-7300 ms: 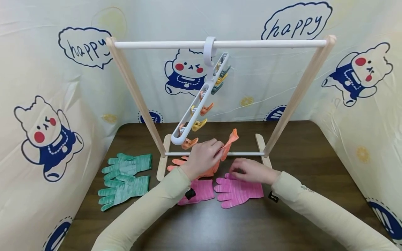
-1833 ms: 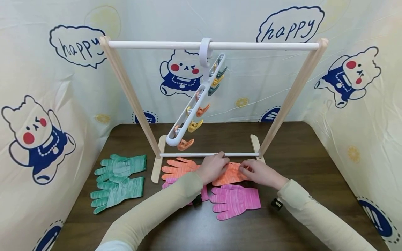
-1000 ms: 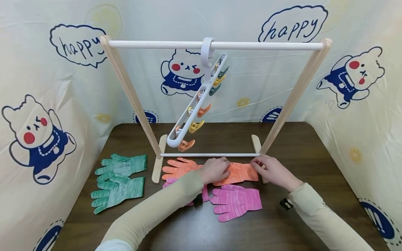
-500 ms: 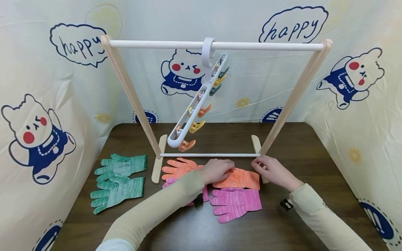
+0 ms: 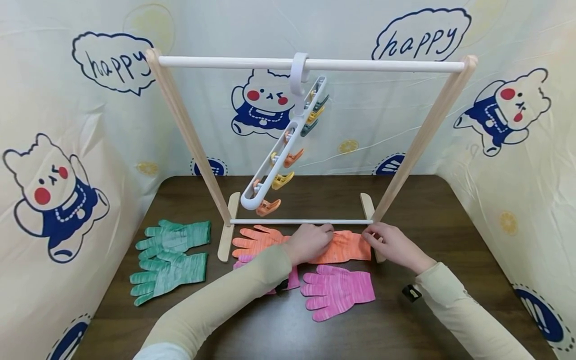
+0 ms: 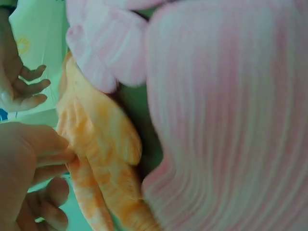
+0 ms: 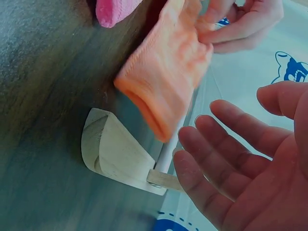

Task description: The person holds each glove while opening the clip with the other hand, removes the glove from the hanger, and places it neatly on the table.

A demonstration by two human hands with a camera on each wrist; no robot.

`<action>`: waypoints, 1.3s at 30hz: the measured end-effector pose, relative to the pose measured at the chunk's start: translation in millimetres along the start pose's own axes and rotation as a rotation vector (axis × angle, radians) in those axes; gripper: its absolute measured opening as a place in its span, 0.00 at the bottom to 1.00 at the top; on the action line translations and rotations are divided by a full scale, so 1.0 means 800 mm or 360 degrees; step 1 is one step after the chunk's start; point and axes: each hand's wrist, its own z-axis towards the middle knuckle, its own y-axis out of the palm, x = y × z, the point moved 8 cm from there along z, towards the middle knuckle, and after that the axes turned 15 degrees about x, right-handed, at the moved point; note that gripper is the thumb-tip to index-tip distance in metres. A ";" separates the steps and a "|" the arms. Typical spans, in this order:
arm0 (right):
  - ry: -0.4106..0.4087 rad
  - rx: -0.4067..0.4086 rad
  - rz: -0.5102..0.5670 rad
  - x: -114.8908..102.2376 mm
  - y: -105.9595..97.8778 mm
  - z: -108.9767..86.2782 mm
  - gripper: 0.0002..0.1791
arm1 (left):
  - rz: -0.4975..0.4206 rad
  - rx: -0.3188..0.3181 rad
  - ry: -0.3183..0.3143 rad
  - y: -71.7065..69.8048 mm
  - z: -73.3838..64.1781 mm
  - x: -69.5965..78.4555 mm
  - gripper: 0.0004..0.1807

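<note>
My left hand [image 5: 310, 244] pinches the right-hand orange glove [image 5: 348, 246] close to its finger end; the left wrist view shows the thumb and fingertips on the orange cloth [image 6: 98, 130]. In the right wrist view the glove's cuff [image 7: 154, 91] hangs slightly open. Beside that cuff is my right hand [image 7: 240, 163], its fingers relaxed, bent a little and holding nothing. A second orange glove [image 5: 256, 242] lies to the left, partly under my left arm. In front lie a pink glove [image 5: 339, 292] and another pink glove [image 5: 292, 280] mostly hidden by the sleeve.
Two green gloves [image 5: 184, 270] lie at the left of the dark wooden table [image 5: 288, 330]. A rack with a white bar [image 5: 382, 65] stands behind the gloves. From it hangs a white clip hanger [image 5: 274, 167] with several coloured clips, reaching forward above the table.
The orange glove, held raised by my left hand at first, now lies stretched to the right behind the pink one. My right hand has left the pink glove and moved right past the orange cuff.
</note>
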 end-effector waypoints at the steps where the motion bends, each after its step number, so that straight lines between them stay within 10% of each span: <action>1: 0.0003 -0.0001 0.0004 0.000 0.000 0.000 0.10 | 0.0090 0.0009 0.0037 -0.001 -0.001 0.003 0.10; 6: -0.0014 0.0000 0.0022 -0.002 -0.002 0.001 0.10 | 0.0261 -0.0095 0.0072 -0.002 -0.006 0.010 0.14; 15: 0.0000 -0.0009 0.0011 -0.001 0.002 0.000 0.11 | -0.0018 -0.0344 0.0010 0.010 -0.013 0.012 0.14; 29: 0.0041 -0.0063 0.0017 0.002 0.007 -0.004 0.11 | -0.0152 -0.0388 -0.0046 0.017 -0.018 0.006 0.13; 39: 0.0062 -0.0060 0.0115 -0.009 0.005 -0.017 0.11 | -0.0106 -0.0233 -0.0231 -0.015 -0.029 -0.010 0.12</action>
